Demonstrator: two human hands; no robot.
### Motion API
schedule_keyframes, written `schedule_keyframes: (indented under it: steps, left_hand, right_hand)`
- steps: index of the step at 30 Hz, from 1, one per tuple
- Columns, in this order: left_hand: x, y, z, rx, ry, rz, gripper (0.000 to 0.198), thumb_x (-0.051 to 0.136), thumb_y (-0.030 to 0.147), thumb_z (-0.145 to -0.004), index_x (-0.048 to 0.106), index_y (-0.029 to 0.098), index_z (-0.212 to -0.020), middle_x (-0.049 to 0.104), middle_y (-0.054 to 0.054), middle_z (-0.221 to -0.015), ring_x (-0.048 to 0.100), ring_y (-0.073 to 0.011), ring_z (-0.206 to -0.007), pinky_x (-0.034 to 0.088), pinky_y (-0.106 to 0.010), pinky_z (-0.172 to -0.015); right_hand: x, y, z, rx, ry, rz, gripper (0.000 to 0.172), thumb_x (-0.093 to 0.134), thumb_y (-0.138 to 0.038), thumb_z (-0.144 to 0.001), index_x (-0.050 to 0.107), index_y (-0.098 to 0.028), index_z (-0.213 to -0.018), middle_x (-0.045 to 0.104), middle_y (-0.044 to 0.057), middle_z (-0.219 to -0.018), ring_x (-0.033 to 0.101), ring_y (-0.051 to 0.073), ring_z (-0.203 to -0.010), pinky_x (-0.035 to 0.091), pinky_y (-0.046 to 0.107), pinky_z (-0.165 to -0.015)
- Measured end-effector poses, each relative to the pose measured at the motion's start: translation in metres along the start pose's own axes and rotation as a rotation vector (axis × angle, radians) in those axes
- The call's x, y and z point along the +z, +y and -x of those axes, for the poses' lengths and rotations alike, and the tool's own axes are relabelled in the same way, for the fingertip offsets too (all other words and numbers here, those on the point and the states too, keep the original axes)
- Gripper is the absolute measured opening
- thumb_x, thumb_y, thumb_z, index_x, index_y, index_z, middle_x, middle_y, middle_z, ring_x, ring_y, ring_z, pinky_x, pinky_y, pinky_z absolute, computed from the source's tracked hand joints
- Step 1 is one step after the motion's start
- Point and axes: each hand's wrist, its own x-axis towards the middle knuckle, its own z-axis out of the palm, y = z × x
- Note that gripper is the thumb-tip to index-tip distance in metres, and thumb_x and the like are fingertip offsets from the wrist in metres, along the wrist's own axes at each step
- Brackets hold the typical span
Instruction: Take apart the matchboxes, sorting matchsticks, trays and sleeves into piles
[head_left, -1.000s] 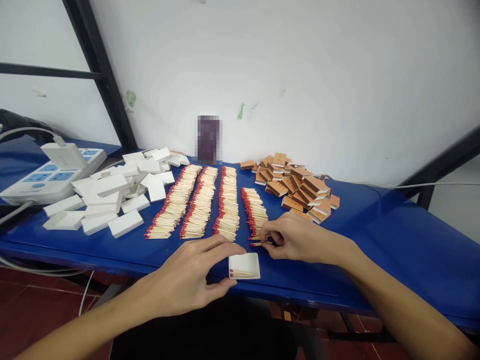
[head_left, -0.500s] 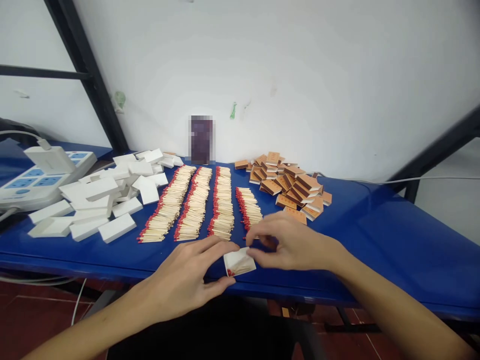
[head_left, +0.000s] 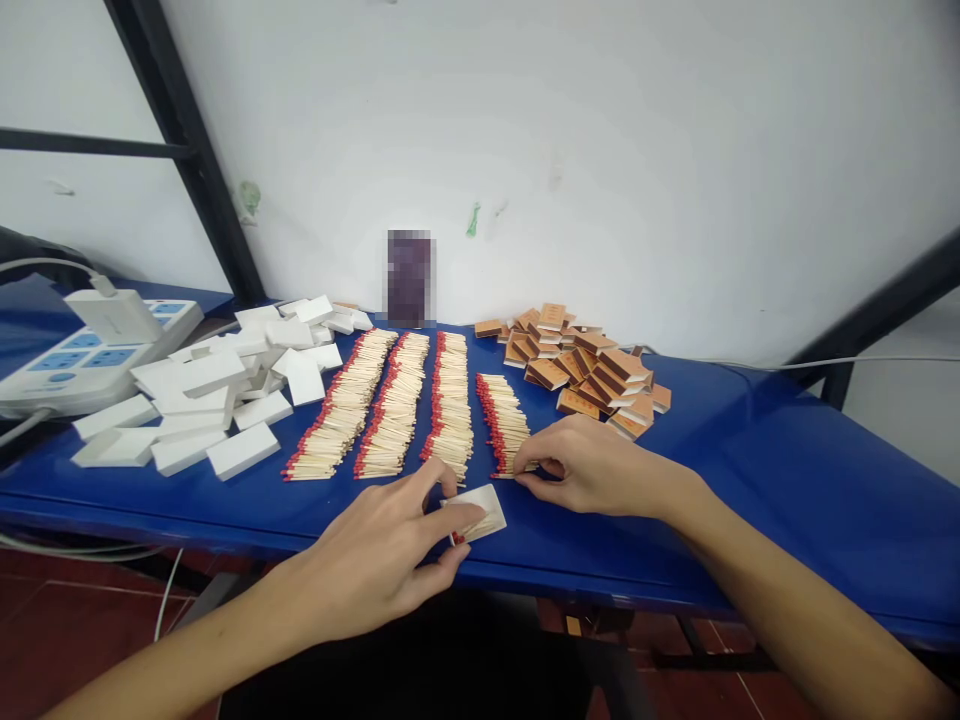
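Observation:
My left hand [head_left: 401,535] grips a small white matchbox tray [head_left: 493,510] near the table's front edge. The thumb and fingers are around its left side, and the index finger reaches over its inside. Several red-tipped matches lie in the tray, partly hidden by that finger. My right hand [head_left: 577,465] pinches at the near end of the shortest row of matches [head_left: 501,410]. Its fingertips close on the pale stick end of a match there; how many they hold is hard to see. Three longer rows of matches [head_left: 448,390] lie to the left, red heads facing left.
White empty trays [head_left: 217,375] are heaped on the left, beside a power strip [head_left: 97,350] with a charger. Orange-brown matchbox sleeves [head_left: 577,365] are piled at the back right. A blurred dark rectangle [head_left: 410,280] stands against the wall. The blue table [head_left: 750,480] extends right.
My right hand has moved from the tray up to the near end of the short match row. The left index finger now reaches into the tray, which has tilted slightly.

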Motion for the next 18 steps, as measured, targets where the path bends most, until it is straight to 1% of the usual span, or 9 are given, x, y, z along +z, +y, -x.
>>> schedule_keyframes:
  steps: [4, 7, 9, 13, 15, 18]
  left_hand:
    - [-0.0017, -0.0011, 0.0005, 0.023, -0.024, 0.002, 0.031, 0.044, 0.029, -0.101, 0.059, 0.035, -0.127, 0.052, -0.005, -0.118, 0.06, -0.015, -0.084, 0.051, -0.03, -0.071]
    - [0.0007, -0.0028, 0.0015, 0.015, 0.0, 0.013, 0.031, 0.046, 0.03, -0.1, 0.057, 0.034, -0.129, 0.054, -0.005, -0.121, 0.062, -0.0152, -0.086, 0.052, -0.029, -0.073]
    - [0.0028, -0.0036, 0.0019, 0.015, 0.034, 0.028, 0.033, 0.049, 0.03, -0.099, 0.056, 0.033, -0.131, 0.056, -0.006, -0.123, 0.064, -0.0168, -0.091, 0.053, -0.03, -0.076]
    - [0.0049, -0.0034, 0.0014, 0.009, 0.092, 0.076, 0.037, 0.054, 0.031, -0.097, 0.054, 0.027, -0.133, 0.063, -0.007, -0.124, 0.066, -0.02, -0.104, 0.055, -0.033, -0.089]
    - [0.0048, -0.0026, 0.0008, -0.003, 0.109, 0.096, 0.038, 0.056, 0.031, -0.096, 0.053, 0.026, -0.134, 0.065, -0.006, -0.123, 0.068, -0.0197, -0.103, 0.056, -0.033, -0.091]
    - [0.0044, -0.0016, 0.0002, -0.015, 0.138, 0.124, 0.039, 0.06, 0.032, -0.094, 0.053, 0.026, -0.133, 0.068, -0.005, -0.12, 0.069, -0.0188, -0.099, 0.057, -0.031, -0.086]
  right_hand:
    - [-0.0003, -0.0007, -0.0004, -0.001, -0.008, -0.004, 0.013, 0.059, -0.017, -0.083, 0.071, -0.019, -0.08, 0.06, -0.003, -0.063, 0.045, 0.009, -0.054, 0.026, 0.025, -0.056]
    - [0.0008, -0.0015, -0.0001, 0.014, -0.022, -0.028, 0.011, 0.061, -0.02, -0.084, 0.071, -0.02, -0.083, 0.058, -0.004, -0.063, 0.043, 0.008, -0.054, 0.027, 0.025, -0.057]
    - [0.0024, -0.0014, -0.0003, 0.023, -0.026, -0.019, 0.008, 0.061, -0.018, -0.083, 0.069, -0.02, -0.081, 0.056, -0.004, -0.062, 0.042, 0.008, -0.054, 0.027, 0.024, -0.058]
    - [0.0032, -0.0003, -0.0006, 0.042, -0.021, 0.002, 0.005, 0.063, -0.016, -0.079, 0.065, -0.02, -0.077, 0.054, -0.005, -0.06, 0.041, 0.008, -0.054, 0.025, 0.024, -0.057]
    - [0.0016, -0.0016, -0.0003, 0.058, 0.003, -0.027, 0.004, 0.063, -0.017, -0.078, 0.065, -0.019, -0.076, 0.052, -0.006, -0.059, 0.04, 0.007, -0.052, 0.024, 0.024, -0.054]
    - [0.0008, -0.0098, -0.0009, 0.047, 0.073, -0.15, 0.004, 0.064, -0.019, -0.079, 0.067, -0.019, -0.077, 0.047, -0.008, -0.054, 0.038, 0.006, -0.048, 0.026, 0.022, -0.052]
